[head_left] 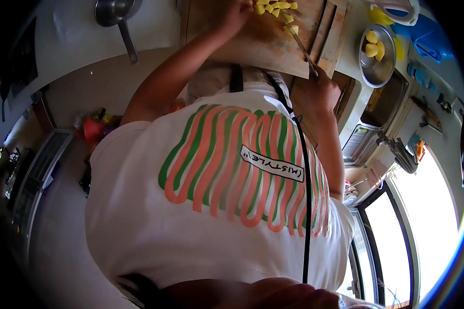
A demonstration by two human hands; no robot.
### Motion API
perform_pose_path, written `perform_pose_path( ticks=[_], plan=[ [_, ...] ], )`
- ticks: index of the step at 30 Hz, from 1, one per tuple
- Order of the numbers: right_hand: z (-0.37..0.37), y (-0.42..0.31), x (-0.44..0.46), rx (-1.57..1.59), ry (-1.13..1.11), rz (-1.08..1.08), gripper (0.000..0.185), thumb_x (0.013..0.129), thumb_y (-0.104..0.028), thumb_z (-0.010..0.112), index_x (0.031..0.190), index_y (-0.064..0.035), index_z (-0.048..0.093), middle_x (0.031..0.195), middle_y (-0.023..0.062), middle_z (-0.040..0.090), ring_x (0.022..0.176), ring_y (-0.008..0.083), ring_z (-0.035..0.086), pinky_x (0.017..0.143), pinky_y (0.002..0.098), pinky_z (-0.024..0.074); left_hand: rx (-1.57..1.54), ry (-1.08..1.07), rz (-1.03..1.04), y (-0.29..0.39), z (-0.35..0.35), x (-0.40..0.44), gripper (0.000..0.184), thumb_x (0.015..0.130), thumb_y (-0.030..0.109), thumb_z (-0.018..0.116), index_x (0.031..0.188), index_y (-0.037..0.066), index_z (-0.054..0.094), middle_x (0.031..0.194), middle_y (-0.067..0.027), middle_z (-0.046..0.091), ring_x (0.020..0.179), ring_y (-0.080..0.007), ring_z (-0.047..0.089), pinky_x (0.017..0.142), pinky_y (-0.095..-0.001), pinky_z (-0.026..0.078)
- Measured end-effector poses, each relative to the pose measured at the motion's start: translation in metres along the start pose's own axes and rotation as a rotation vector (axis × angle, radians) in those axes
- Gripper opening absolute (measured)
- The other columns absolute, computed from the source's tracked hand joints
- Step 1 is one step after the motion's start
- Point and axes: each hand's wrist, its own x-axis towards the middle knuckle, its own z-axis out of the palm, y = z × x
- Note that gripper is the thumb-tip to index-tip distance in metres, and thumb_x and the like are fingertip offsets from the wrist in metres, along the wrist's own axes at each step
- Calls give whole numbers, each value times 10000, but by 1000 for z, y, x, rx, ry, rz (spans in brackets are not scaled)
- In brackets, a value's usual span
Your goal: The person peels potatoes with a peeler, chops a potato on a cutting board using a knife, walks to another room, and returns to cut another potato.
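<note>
My right hand [323, 91] is wrapped around the handle of a knife [304, 49]. Its blade points away from me over a wooden cutting board [232, 54], with the tip beside a few yellow potato pieces [290, 29]. At the top edge of the view, my left hand [238, 14] is next to a cluster of cut potato chunks [273, 6]. Its fingers are partly cut off by the frame, so I cannot make out their grip. Several peeled potatoes [371, 50] sit in a metal bowl [388, 69] to the right of the board.
A metal saucepan [113, 13] rests on the counter at left, its handle towards me. Beyond the bowl is a sink [389, 103], with a blue container [430, 38] further back. A window [423, 216] is at lower right, and a glass-fronted cabinet [44, 175] at left.
</note>
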Motion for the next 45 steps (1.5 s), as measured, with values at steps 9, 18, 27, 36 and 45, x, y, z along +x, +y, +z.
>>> perform_pose_path(
  ticks=[9,18,27,36,45],
  plan=[
    [1,9,21,-201,-82,-259,430,735,-186,693,1162,-157,644,670,45,632,597,246,635,521,382,505,280,-214,340,33,-21,12,837,698,470,823,1353,136,423,1346,-185,389,1294,-391,325,1031,-519,282],
    [-4,18,16,-143,-40,-157,361,766,-183,674,1127,-189,669,685,48,655,608,242,646,526,376,507,377,10,458,5,-8,43,565,707,280,813,1193,130,568,1208,-133,481,1150,-350,444,960,-499,345],
    [-10,-5,-20,145,-134,227,206,825,-281,672,1000,-194,741,654,116,652,624,300,656,567,404,517,472,-232,519,2,-26,13,365,775,257,775,1062,98,616,1054,-86,569,992,-308,526,855,-427,456],
    [2,-28,-6,243,-326,120,214,901,-317,620,962,-140,725,735,160,673,707,368,661,620,449,529,466,-33,265,-7,-22,-39,366,709,315,820,951,110,637,1018,-105,583,975,-327,540,827,-428,469],
    [-4,-67,6,226,-381,179,291,928,-366,585,912,-113,729,741,188,668,711,388,656,637,474,528,339,79,283,-17,-17,-45,244,729,196,794,910,98,663,925,-77,586,894,-294,554,789,-398,466]
  ],
)
